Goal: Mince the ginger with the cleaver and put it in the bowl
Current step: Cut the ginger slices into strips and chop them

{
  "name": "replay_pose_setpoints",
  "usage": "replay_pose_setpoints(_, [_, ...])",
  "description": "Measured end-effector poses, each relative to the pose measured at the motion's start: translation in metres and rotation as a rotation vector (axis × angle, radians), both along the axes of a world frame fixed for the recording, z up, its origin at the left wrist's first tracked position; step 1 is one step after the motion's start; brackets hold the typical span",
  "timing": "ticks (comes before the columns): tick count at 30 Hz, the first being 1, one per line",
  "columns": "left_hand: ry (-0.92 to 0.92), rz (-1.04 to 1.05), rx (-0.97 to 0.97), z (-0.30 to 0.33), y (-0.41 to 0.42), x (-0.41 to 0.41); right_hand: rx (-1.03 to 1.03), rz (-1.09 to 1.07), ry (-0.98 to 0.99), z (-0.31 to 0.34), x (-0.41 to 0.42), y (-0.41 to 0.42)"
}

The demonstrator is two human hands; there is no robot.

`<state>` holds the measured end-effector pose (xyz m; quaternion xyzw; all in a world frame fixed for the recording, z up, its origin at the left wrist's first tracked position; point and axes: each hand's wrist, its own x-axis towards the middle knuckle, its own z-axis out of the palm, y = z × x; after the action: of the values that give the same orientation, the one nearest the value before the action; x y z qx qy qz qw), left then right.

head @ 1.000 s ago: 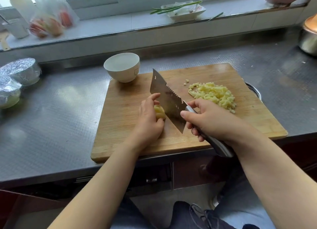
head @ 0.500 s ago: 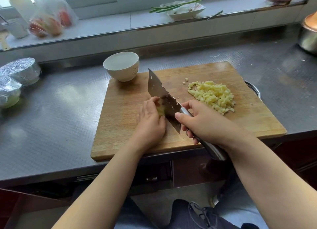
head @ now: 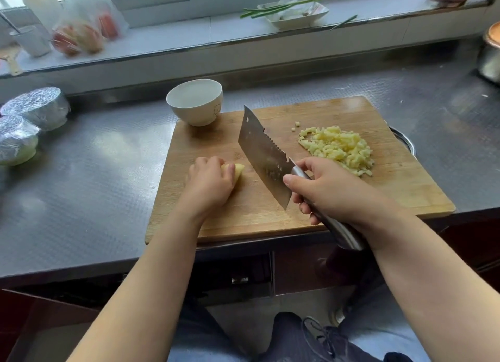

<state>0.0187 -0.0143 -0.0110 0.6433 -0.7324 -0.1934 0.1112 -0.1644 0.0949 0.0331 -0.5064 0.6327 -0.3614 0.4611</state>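
A wooden cutting board (head: 270, 215) lies on the steel counter. My left hand (head: 208, 184) holds a pale yellow ginger piece (head: 238, 170) against the board, fingers curled over it. My right hand (head: 330, 191) grips the steel handle of the cleaver (head: 263, 157), thumb along the blade's base. The blade stands a short way to the right of the ginger piece, apart from it, tip pointing away from me. A heap of minced ginger (head: 338, 149) lies on the board's right part. The empty white bowl (head: 195, 101) stands at the board's far left corner.
Two foil-covered bowls (head: 29, 123) sit on the counter (head: 89, 177) at the left. A metal pot (head: 491, 55) stands at the far right. On the windowsill are a bag of fruit (head: 81, 34) and a white dish with green onions (head: 295, 12). A metal rim (head: 404, 142) shows under the board's right edge.
The cleaver has come away from the ginger piece and moved right. My left hand has slid left with the ginger piece, leaving a gap between it and the blade.
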Motion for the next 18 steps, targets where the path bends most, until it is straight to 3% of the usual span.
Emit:
replay_pose_setpoints(5, [0.25, -0.08, 0.172, 0.019, 0.003, 0.017, 0.004, -0.001, 0.008, 0.001, 0.004, -0.001])
replay_pose_setpoints(9, [0.247, -0.187, 0.284, 0.026, 0.008, 0.023, 0.005, -0.004, -0.003, 0.001, 0.007, -0.001])
replay_pose_setpoints(18, [0.119, -0.161, -0.056, -0.013, 0.024, 0.01, 0.027, 0.067, 0.004, 0.007, -0.001, 0.002])
